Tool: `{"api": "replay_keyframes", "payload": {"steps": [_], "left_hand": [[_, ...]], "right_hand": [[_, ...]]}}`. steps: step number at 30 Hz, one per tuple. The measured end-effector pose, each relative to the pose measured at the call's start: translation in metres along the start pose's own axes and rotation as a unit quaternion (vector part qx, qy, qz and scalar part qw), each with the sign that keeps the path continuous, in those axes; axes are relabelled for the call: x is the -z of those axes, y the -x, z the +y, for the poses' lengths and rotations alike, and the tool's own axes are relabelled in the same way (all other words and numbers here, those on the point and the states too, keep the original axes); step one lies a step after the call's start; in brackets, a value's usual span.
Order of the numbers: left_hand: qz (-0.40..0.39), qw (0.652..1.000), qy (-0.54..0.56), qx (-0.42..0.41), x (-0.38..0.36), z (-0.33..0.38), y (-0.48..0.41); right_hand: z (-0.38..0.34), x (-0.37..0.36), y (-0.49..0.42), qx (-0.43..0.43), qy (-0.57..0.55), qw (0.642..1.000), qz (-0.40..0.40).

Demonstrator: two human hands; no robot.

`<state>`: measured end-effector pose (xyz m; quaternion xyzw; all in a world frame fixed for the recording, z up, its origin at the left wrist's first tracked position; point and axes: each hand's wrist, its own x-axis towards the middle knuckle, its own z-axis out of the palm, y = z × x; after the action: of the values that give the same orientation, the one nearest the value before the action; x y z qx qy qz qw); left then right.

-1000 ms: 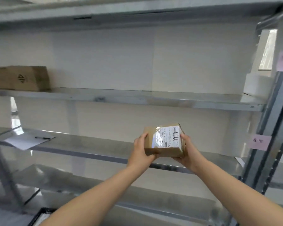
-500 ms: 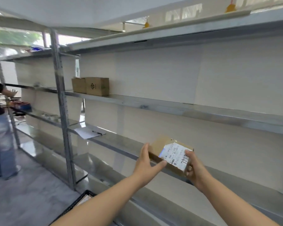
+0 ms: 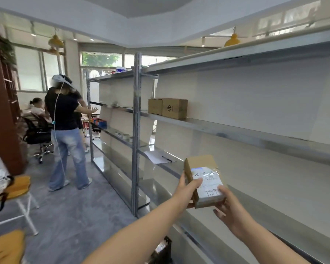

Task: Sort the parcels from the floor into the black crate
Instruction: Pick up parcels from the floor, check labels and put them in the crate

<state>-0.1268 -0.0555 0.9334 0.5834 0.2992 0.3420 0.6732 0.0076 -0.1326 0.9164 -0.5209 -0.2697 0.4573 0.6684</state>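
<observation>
The parcel [image 3: 205, 181] is held up at chest height in front of the metal shelving [image 3: 236, 128], well clear of the floor, between both hands. The left hand [image 3: 188, 191] wraps its near long edge, thumb lying across the white label [image 3: 208, 182]; the right hand [image 3: 230, 210] cups the lower corner from beneath, fingers spread under the base. It looks a small, stiff cardboard box, light enough that neither wrist seems strained. The glossy tape over the label would be slippery, I think, so the bare cardboard edges seem the safer place to grip, as now. Its long axis runs away from the person and a little upward, towards the shelves, label face turned up to the camera. A black crate [image 3: 161, 253], I judge, shows only as a dark corner low by the left forearm.
</observation>
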Motion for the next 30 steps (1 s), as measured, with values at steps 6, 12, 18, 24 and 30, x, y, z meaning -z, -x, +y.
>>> {"api": "replay_keyframes", "payload": {"steps": [6, 12, 18, 24, 30], "left_hand": [[0.024, 0.999, -0.022, 0.007, 0.110, 0.005, -0.010], [0.058, 0.998, -0.008, -0.005, 0.249, 0.020, -0.033], [0.086, 0.996, -0.001, -0.009, 0.370, 0.023, -0.059], [0.080, 0.996, 0.038, 0.030, 0.433, 0.014, -0.110], [0.095, 0.995, 0.027, 0.031, 0.466, 0.008, -0.191]], "right_hand": [[0.029, -0.094, -0.044, -0.019, 0.003, 0.998, -0.059], [0.074, -0.223, -0.100, -0.019, 0.016, 0.994, -0.107], [0.129, -0.334, -0.154, -0.011, 0.013, 0.991, -0.132], [0.152, -0.376, -0.202, -0.035, 0.025, 0.993, -0.110], [0.159, -0.395, -0.293, -0.031, 0.003, 0.995, -0.097]]}}
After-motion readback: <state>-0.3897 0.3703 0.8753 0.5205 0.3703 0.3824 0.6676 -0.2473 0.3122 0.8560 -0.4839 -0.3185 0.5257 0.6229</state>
